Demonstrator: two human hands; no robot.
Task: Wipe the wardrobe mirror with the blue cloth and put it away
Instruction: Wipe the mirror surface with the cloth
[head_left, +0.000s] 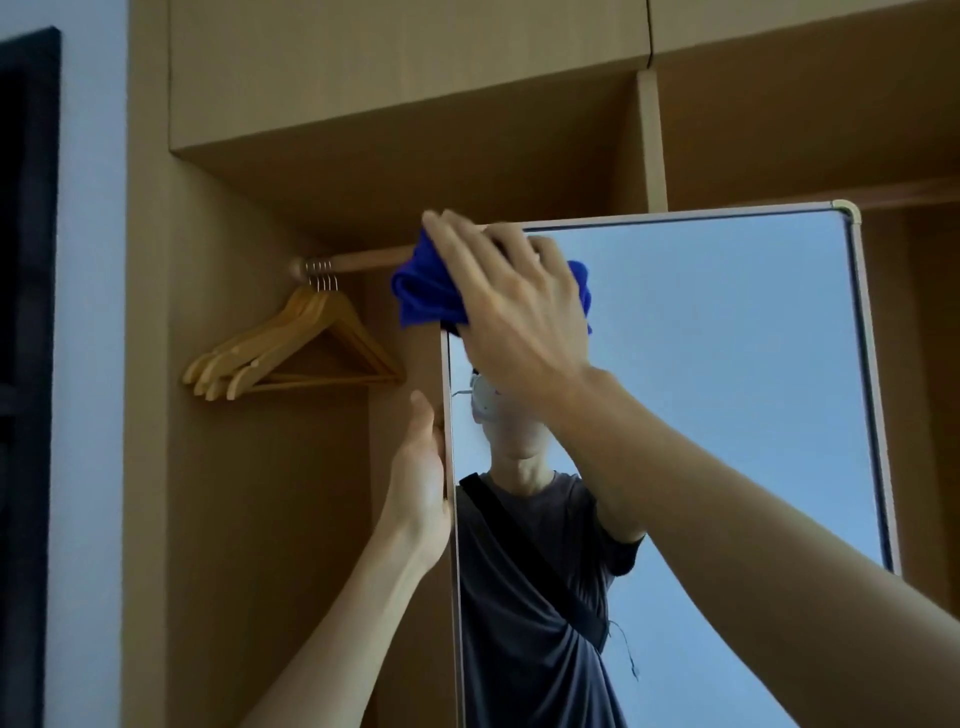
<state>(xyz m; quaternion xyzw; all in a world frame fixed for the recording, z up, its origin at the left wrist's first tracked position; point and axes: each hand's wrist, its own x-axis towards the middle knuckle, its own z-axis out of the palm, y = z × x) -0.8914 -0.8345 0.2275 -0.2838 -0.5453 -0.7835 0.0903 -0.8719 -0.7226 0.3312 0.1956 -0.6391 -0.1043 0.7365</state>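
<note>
Both forearms reached up toward the mirror (701, 364). Right hand (511, 306) pressed the bunched cloth (423, 293) flat-fingered against the top left corner of the glass; left hand (421, 467) gripped the mirror's left edge, thumb up.

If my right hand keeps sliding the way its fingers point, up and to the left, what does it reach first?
Probably the mirror's top-left corner, then the wooden hanging rail behind it; depth is unclear.
</note>
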